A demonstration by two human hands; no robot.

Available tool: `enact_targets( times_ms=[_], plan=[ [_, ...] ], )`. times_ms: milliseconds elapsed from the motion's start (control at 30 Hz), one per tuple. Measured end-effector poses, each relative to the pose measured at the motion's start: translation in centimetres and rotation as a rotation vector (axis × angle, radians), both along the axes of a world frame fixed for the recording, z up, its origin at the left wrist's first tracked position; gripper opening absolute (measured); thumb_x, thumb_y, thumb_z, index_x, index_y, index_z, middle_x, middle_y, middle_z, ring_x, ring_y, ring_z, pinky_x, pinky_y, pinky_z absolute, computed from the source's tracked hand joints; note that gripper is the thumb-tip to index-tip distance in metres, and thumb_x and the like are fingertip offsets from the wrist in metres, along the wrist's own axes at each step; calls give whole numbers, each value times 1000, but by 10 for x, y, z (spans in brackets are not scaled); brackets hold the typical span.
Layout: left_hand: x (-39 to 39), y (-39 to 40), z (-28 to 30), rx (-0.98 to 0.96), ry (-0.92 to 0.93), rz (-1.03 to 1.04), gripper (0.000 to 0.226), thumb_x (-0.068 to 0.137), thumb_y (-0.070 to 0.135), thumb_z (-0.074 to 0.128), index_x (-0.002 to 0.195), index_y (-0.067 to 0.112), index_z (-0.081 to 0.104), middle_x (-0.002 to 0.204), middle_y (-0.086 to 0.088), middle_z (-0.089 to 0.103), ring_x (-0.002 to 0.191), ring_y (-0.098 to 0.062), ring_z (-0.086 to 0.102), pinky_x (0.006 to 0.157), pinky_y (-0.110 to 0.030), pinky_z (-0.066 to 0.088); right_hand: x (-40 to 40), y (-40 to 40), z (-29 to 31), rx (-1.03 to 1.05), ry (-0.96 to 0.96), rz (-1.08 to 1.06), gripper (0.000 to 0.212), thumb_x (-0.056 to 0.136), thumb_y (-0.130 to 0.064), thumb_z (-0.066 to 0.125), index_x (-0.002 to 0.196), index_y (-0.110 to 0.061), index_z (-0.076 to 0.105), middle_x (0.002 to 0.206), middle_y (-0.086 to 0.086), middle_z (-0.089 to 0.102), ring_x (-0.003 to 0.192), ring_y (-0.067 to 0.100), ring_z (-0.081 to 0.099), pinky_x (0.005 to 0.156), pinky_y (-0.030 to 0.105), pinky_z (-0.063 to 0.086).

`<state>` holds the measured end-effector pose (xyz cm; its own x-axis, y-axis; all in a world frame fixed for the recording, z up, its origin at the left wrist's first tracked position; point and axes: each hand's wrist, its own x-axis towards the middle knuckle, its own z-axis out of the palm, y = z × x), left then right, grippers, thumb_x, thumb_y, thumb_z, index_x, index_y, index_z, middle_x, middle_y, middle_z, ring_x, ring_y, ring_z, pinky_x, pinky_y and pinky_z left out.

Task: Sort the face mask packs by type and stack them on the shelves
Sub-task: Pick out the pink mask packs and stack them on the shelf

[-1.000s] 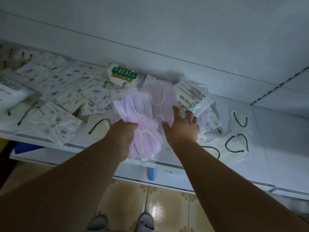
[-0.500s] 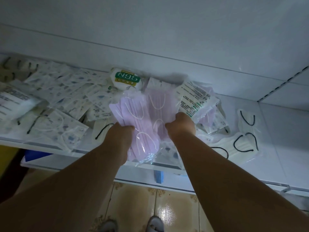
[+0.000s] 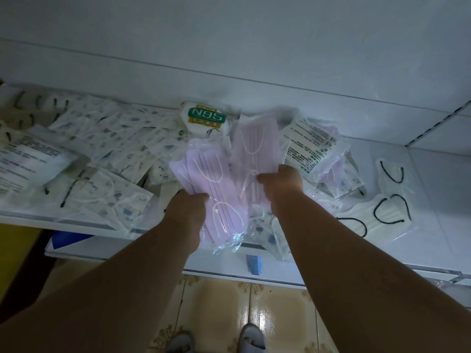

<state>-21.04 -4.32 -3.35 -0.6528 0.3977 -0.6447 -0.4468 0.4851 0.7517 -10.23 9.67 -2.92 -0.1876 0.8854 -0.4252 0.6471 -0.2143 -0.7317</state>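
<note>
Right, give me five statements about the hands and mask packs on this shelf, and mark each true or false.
1. The left hand grips a pink mask pack. True.
2. The right hand is empty and flat on the shelf. False: it grips a second pink pack.
3. The N95 pack lies behind the pink packs, near the wall. True.
4. The masks with black ear loops lie to the left of both hands. False: those marked lie to the right.
5. The patterned white packs lie left of the left hand. True.
</note>
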Motion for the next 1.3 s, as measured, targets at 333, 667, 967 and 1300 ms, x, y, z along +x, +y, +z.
enact_targets(
  times_ms=[333, 667, 967, 1300],
  plan=[
    [-15, -16, 18, 202, -215, 11, 23, 99, 18, 58, 117, 5, 64, 98, -10, 66, 92, -27, 62, 92, -39, 48, 25, -21, 40, -145, 393, -163, 9, 92, -6, 61, 97, -13, 64, 88, 7, 71, 82, 23, 68, 81, 35, 55],
    [-1, -60, 30, 170, -261, -197, 19, 93, 13, 68, 111, 17, 72, 105, -4, 75, 108, -29, 67, 103, -43, 47, 59, -120, 29, -163, 294, -174, 8, 92, -17, 67, 90, -10, 70, 84, 9, 74, 76, 23, 68, 69, 33, 53],
    [46, -146, 63, 231, -172, -214, 24, 87, 2, 72, 108, 14, 73, 94, -5, 78, 87, -23, 75, 76, -37, 59, 112, -208, 53, -331, 415, -226, 61, 78, -41, 80, 102, 12, 62, 87, 20, 67, 77, 34, 64, 78, 46, 53],
    [159, -290, 144, 243, -226, -213, 41, 77, 21, 85, 113, 11, 72, 105, -10, 77, 98, -31, 73, 94, -51, 54, 219, -321, 153, -585, 620, -164, 26, 98, -9, 58, 123, -7, 63, 112, 15, 74, 102, 34, 71, 77, 43, 60]
  ],
)
